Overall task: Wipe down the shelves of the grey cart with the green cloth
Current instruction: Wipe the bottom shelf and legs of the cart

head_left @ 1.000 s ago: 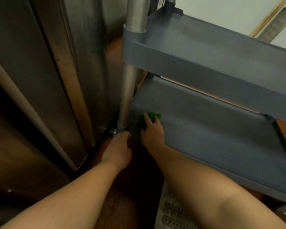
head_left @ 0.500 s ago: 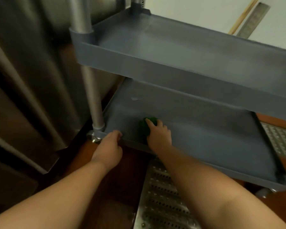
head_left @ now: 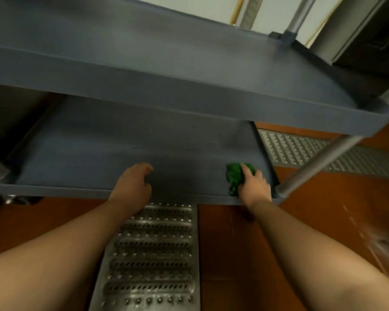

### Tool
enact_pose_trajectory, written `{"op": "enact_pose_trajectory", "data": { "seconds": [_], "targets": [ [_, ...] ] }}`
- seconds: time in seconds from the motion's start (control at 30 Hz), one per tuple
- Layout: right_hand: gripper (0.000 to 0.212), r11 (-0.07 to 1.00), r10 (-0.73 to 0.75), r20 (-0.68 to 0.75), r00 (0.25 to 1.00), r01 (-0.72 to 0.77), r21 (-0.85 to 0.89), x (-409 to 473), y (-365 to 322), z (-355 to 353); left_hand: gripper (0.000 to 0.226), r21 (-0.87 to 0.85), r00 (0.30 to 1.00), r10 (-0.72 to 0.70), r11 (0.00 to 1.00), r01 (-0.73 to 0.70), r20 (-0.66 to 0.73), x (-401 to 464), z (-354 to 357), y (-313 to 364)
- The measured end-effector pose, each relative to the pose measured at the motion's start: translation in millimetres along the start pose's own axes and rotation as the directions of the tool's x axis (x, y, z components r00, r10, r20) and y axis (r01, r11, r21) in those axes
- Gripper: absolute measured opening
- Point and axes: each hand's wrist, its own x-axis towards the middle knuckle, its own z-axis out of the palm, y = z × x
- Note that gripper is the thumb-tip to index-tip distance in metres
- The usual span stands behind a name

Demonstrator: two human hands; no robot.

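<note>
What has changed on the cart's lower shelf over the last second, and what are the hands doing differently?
The right hand has swept the green cloth along the lower shelf, from its left end by the post to its right end. The left hand has let go of the left corner and now hovers, loosely curled, over the shelf's front edge. Unchanged: the right hand still grips the cloth, pressed on the same shelf.

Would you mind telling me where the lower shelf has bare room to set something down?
The lower shelf is bare from its left edge across to the left hand, and along the back. Another bare patch lies between that hand and the green cloth. The right front corner is crowded by the right hand and cloth.
</note>
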Motion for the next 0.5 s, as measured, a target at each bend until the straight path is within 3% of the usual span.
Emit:
{"op": "enact_pose_trajectory", "data": {
  "seconds": [0.17,0.33,0.5],
  "targets": [
    [0.07,0.983,0.154,0.0,0.988,-0.154,0.097,11.0,61.2,-15.5,0.051,0.027,0.999,-0.008,1.0,0.007,0.044,2.2,31.6,27.0],
    [0.07,0.983,0.149,0.038,0.988,-0.152,0.1,8.1,52.5,-7.1,0.049,0.058,0.999,0.038,0.998,-0.039,0.034,-5.2,25.0,21.3],
    [0.087,0.968,0.217,0.063,0.974,-0.223,0.111,1.7,41.9,-0.5,0.046,0.064,1.0,0.023,0.998,-0.021,-0.022,-8.7,-18.8,-9.7]
  ]
}}
